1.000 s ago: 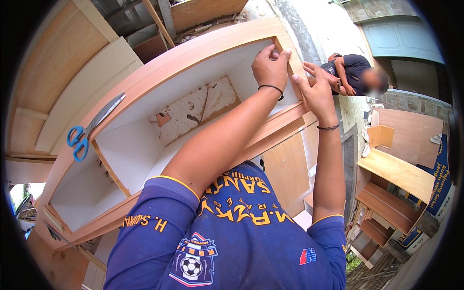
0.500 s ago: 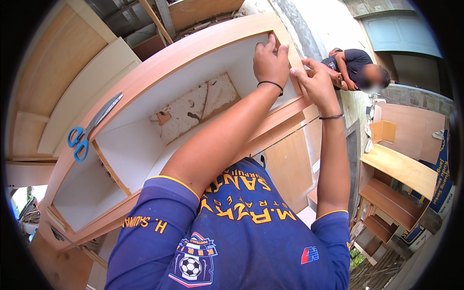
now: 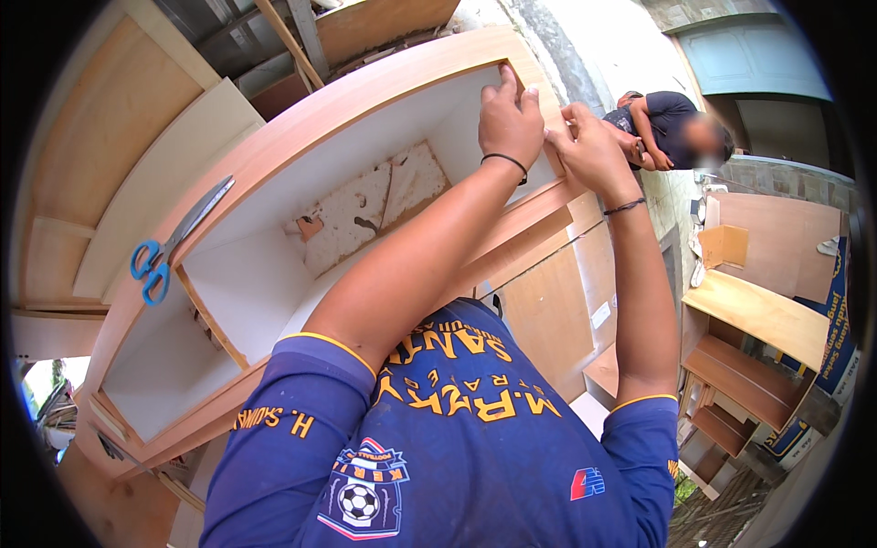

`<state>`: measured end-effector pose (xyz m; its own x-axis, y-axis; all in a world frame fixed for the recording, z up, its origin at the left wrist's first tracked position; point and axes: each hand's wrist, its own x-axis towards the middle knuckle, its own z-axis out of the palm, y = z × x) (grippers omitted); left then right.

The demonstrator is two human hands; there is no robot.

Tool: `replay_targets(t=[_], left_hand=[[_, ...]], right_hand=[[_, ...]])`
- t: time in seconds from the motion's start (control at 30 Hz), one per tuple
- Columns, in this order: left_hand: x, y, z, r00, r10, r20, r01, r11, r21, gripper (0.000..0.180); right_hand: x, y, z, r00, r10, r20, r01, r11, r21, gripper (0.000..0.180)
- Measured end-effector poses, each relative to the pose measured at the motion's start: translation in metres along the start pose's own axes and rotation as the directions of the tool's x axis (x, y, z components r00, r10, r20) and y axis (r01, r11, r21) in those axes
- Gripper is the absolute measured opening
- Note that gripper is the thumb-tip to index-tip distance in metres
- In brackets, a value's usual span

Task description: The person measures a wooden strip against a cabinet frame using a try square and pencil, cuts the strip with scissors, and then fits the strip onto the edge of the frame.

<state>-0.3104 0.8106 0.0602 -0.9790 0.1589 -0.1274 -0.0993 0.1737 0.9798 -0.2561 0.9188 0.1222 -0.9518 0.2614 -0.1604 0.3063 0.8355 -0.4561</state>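
A long cabinet carcass lies in front of me, with a pale wood-grain face frame (image 3: 365, 99) and white inner walls. My left hand (image 3: 512, 123) is at the frame's far right inner corner. Its index finger presses along the inner edge, its thumb rests on the face and the other fingers curl in. Close beside it, my right hand (image 3: 596, 157) is at the frame's right end, thumb and index finger brought together near the edge. Whatever lies between those fingertips is too small to make out. Blue-handled scissors (image 3: 172, 245) lie on the frame's left part, blades partly apart.
Large wooden panels (image 3: 123, 128) lean at the left. A person (image 3: 671, 132) in dark clothes sits beyond the cabinet's right end. An open wooden shelf unit (image 3: 744, 365) stands at the right, near a cardboard-coloured box (image 3: 723, 247). A light divider (image 3: 212, 318) crosses the cabinet's inside.
My right hand has shifted slightly, its fingers now more bent and drawn toward the thumb. The left hand stays at the corner with its index finger a little straighter. The view moved slightly.
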Motion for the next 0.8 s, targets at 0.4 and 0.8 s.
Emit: replay_targets(t=[0.4,0.8], left_hand=[[0.003,-0.001,-0.003,0.999,0.022,-0.032,-0.023,0.999,-0.032,0.051],[0.003,-0.001,-0.003,0.999,0.013,-0.049,-0.016,0.998,-0.060,0.052]], right_hand=[[-0.004,0.026,-0.021,0.897,0.029,0.440,-0.184,0.931,0.315,0.043],[-0.010,0.018,-0.017,0.959,-0.031,0.282,0.012,0.998,0.070,0.055]])
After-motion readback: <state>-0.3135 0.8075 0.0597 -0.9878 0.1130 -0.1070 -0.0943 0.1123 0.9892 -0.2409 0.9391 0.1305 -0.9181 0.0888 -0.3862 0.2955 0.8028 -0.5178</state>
